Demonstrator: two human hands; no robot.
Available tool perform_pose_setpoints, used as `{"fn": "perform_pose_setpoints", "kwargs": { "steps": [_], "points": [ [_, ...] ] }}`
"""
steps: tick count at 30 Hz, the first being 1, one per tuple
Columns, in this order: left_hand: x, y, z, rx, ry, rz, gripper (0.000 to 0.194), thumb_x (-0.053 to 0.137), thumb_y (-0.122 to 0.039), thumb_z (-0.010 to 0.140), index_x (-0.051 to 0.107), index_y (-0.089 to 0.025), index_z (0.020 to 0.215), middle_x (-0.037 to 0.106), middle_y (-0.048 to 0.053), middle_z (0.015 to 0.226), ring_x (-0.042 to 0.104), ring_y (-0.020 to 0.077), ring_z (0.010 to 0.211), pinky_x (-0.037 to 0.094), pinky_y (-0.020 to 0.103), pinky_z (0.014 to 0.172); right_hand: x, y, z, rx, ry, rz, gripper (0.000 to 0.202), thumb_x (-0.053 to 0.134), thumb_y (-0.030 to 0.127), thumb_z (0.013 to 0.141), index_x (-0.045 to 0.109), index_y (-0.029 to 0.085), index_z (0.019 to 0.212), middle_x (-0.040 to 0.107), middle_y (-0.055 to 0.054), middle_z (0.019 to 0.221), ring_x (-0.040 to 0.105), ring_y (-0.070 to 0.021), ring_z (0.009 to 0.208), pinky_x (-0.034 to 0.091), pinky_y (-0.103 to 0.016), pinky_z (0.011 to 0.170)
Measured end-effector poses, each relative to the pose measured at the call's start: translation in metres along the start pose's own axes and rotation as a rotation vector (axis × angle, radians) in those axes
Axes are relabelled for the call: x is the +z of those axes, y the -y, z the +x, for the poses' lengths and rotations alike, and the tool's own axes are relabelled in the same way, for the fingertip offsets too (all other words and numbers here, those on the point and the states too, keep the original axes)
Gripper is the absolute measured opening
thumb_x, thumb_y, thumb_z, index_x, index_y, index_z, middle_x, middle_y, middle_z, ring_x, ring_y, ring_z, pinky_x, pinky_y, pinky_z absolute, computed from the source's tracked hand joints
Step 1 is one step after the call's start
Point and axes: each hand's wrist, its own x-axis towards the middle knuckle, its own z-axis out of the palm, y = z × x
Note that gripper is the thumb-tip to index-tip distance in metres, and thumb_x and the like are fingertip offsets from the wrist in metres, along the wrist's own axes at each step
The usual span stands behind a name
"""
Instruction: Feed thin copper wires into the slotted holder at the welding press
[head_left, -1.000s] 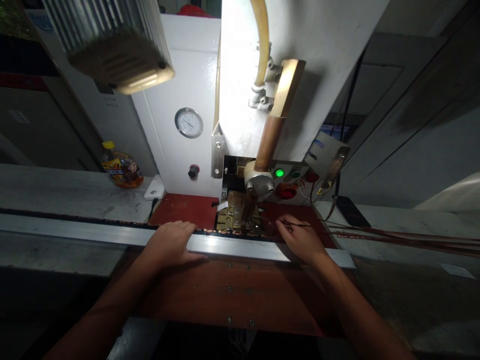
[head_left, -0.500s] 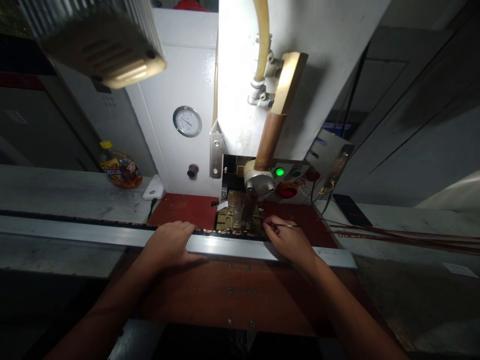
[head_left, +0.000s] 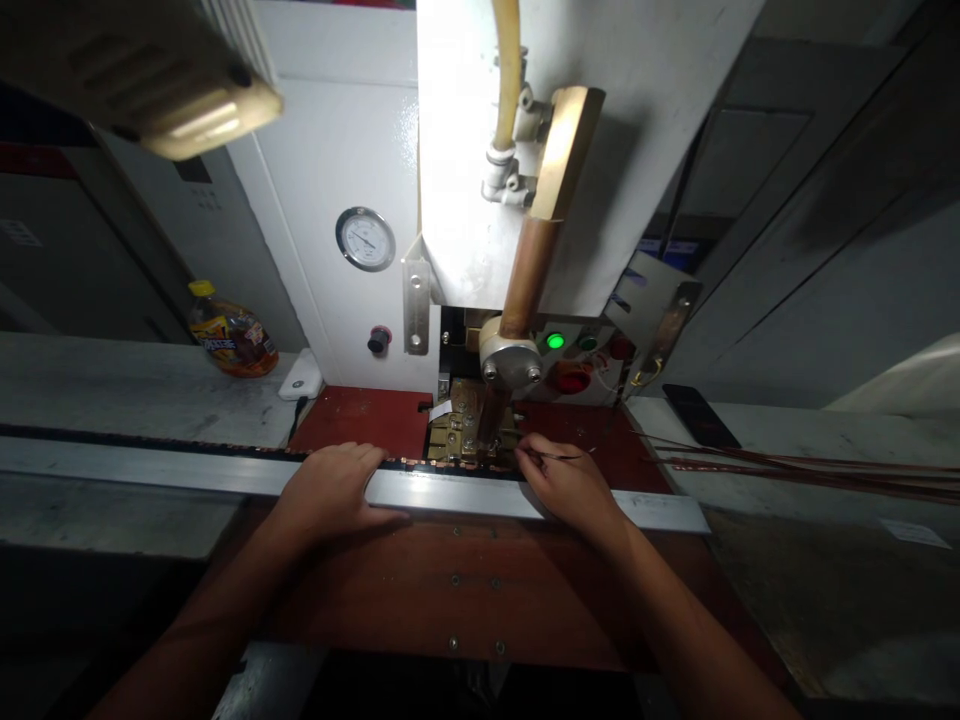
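A long silver metal bar runs across the front of the machine, with a dark strip carrying small copper pieces along its far edge. My left hand is closed over the bar, fingers on the far side and thumb on the near side. In a pinch, my right hand holds a thin dark copper-coloured strip just right of the machine's copper electrode. The strip's tip near the electrode is too small to make out. Below the electrode sits a brass fixture.
A white machine with a pressure gauge and a lit green button rises in front. On the left bench stand a drink bottle and a white box. Rightward lie a phone and several thin copper strips.
The whole view has shifted slightly. My right hand has moved a little left, towards the electrode, with the thin strip in its pinch. The left hand stays on the bar.
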Motion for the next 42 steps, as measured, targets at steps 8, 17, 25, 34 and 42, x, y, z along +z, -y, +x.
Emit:
{"fn": "perform_pose_setpoints", "kwargs": {
  "steps": [8, 17, 25, 34, 42],
  "points": [
    [-0.0002, -0.0006, -0.0002, -0.001, -0.012, -0.019, 0.065, 0.067, -0.077, 0.074, 0.068, -0.020, 0.107, 0.074, 0.012, 0.109, 0.069, 0.0341, 0.101, 0.050, 0.042, 0.086, -0.0012, 0.0004, -0.0011, 0.009, 0.012, 0.012, 0.026, 0.044, 0.036, 0.101, 0.068, 0.026, 0.098, 0.077, -0.002, 0.084, 0.071, -0.0216, 0.080, 0.040, -0.029, 0.069],
    [-0.0008, -0.0013, -0.0007, -0.002, -0.007, -0.002, 0.065, 0.067, -0.077, 0.074, 0.068, -0.020, 0.107, 0.073, 0.012, 0.108, 0.069, 0.0342, 0.101, 0.050, 0.042, 0.086, -0.0009, 0.0001, -0.0009, 0.003, 0.020, 0.015, 0.024, 0.045, 0.035, 0.101, 0.067, 0.026, 0.097, 0.076, -0.001, 0.081, 0.071, -0.0211, 0.079, 0.039, -0.029, 0.068],
    [-0.0012, -0.0023, -0.0003, -0.004, -0.007, 0.003, 0.062, 0.069, -0.075, 0.074, 0.067, -0.021, 0.106, 0.074, 0.012, 0.108, 0.069, 0.0333, 0.101, 0.050, 0.040, 0.086, -0.0027, 0.0013, -0.0013, 0.013, 0.032, 0.021, 0.025, 0.044, 0.036, 0.101, 0.067, 0.026, 0.098, 0.075, -0.001, 0.080, 0.071, -0.0215, 0.079, 0.040, -0.030, 0.068],
    [-0.0008, -0.0021, -0.0005, -0.009, -0.019, -0.029, 0.064, 0.069, -0.076, 0.072, 0.069, -0.021, 0.106, 0.074, 0.012, 0.106, 0.068, 0.0337, 0.100, 0.051, 0.041, 0.085, -0.0027, 0.0012, -0.0015, 0.009, 0.030, 0.019, 0.026, 0.044, 0.036, 0.100, 0.068, 0.027, 0.097, 0.075, -0.001, 0.079, 0.070, -0.0209, 0.076, 0.039, -0.029, 0.067],
    [-0.0007, -0.0025, -0.0005, -0.008, -0.019, -0.025, 0.063, 0.070, -0.075, 0.072, 0.068, -0.021, 0.104, 0.073, 0.012, 0.106, 0.069, 0.0343, 0.100, 0.051, 0.042, 0.085, -0.0006, 0.0007, -0.0019, 0.009, 0.031, -0.015, 0.026, 0.044, 0.036, 0.101, 0.068, 0.027, 0.098, 0.077, -0.002, 0.084, 0.071, -0.0211, 0.080, 0.040, -0.029, 0.069]
  ]
}}
